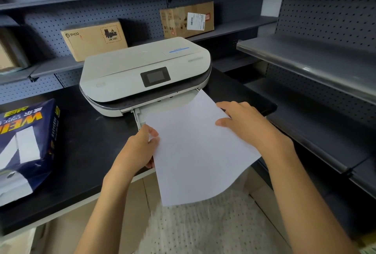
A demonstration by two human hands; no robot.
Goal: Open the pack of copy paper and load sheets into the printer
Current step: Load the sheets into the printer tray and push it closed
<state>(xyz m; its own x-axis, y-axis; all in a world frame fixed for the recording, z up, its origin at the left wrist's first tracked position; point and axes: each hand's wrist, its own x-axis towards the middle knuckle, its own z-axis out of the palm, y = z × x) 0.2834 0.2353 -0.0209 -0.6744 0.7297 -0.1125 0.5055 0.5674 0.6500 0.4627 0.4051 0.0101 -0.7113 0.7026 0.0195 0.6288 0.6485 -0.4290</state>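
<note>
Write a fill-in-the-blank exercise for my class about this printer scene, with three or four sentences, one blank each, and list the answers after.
1. Both hands, the left hand and the right hand, hold white ____ over the pulled-out tray.
2. The printer stands on a ____ countertop.
3. The torn-open blue paper pack lies to the ____ of the printer.
4. The cardboard box behind the printer is printed with the word ____.

Missing words: paper; black; left; PICO

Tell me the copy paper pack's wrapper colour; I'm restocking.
Dark blue with yellow and white lettering, on the copy paper pack in the head view.
</note>
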